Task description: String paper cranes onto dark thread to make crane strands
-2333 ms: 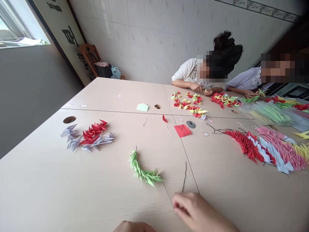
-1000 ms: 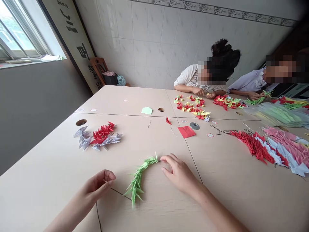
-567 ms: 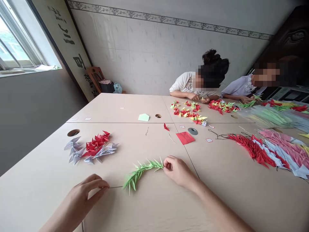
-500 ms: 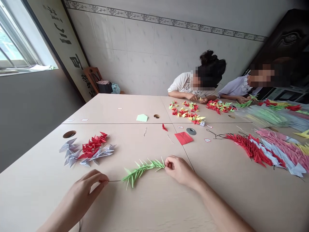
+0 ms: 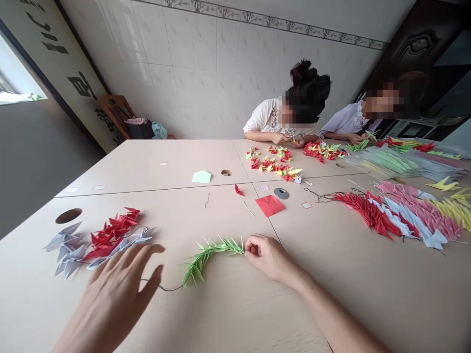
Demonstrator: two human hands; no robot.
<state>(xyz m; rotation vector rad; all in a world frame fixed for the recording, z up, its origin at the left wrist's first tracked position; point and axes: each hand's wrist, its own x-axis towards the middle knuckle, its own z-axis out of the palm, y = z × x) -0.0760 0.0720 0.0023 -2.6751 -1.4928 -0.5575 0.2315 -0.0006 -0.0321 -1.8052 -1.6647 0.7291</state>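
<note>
A curved string of green folded paper cranes (image 5: 206, 257) lies on the table in front of me. My right hand (image 5: 263, 252) pinches its right end between thumb and fingers. From its left end a dark cord (image 5: 171, 289) runs slackly toward my left hand (image 5: 127, 279). That hand hovers over the table with thumb and fingers apart, holding nothing. Partly behind its fingers lie strung red paper cranes (image 5: 112, 233) and pale blue-grey paper cranes (image 5: 69, 245).
Right of centre lie a red paper square (image 5: 270, 206), a metal ring (image 5: 281, 193) and a single red crane (image 5: 238, 190). Crane strings (image 5: 371, 215) fill the right side. Across the table, two people (image 5: 283, 117) work with their hands. A light green paper (image 5: 202, 177) lies farther back.
My left hand has let go of the cord and spread its fingers, and the cord has gone slack. The green string bends more. The whole view has shifted slightly.
</note>
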